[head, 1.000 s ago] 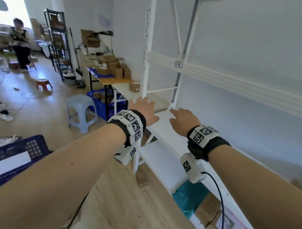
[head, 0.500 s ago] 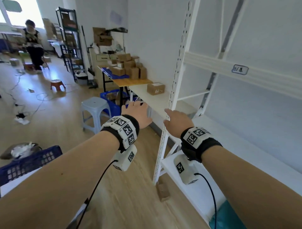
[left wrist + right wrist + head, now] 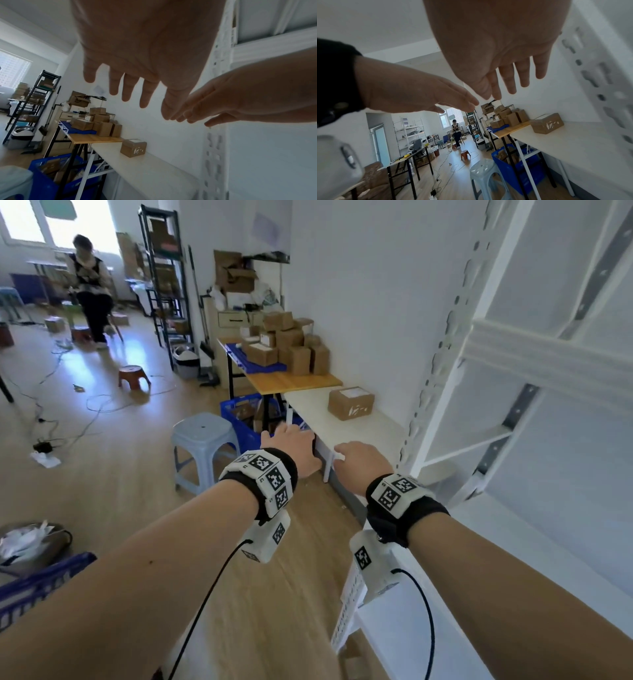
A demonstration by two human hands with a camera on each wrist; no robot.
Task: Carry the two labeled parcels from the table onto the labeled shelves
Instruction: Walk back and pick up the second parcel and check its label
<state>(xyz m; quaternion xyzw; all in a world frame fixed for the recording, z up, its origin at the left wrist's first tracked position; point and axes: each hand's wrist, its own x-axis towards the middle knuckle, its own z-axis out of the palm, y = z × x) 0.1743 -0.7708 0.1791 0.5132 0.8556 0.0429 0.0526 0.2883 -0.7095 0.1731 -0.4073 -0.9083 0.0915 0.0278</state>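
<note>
Head view: both arms reach forward, empty. Left hand (image 3: 291, 448) and right hand (image 3: 359, 462) hang over the near end of the white counter (image 3: 346, 426), backs up, side by side and apart; fingers mostly hidden from this angle. One brown parcel (image 3: 351, 404) with a white label on top sits on the counter, beyond the hands, near the wall. The white shelf rack (image 3: 442, 364) stands just right of the counter, its perforated upright next to the counter's near end. Past the counter, a wooden table (image 3: 294, 380) carries stacked cardboard boxes (image 3: 291, 344). A pale blue stool (image 3: 202, 436) and a blue crate (image 3: 239, 416) sit left of the counter on the wood floor. A seated person (image 3: 90, 289) is far back by the window.

Left wrist view: left hand (image 3: 145, 47) spread, fingers straight and parted, holding nothing. Right hand (image 3: 248, 92) enters from the right, fingers extended, loosely together. The parcel (image 3: 133, 148) rests on the counter (image 3: 154, 174) below the fingertips, well apart from them.

Right wrist view: right hand (image 3: 496, 40) flat, fingers straight, slightly parted, empty. Left hand (image 3: 412, 93) to its left, fingers extended. The parcel (image 3: 546, 123) sits on the counter (image 3: 573, 146) against the wall, untouched.
</note>
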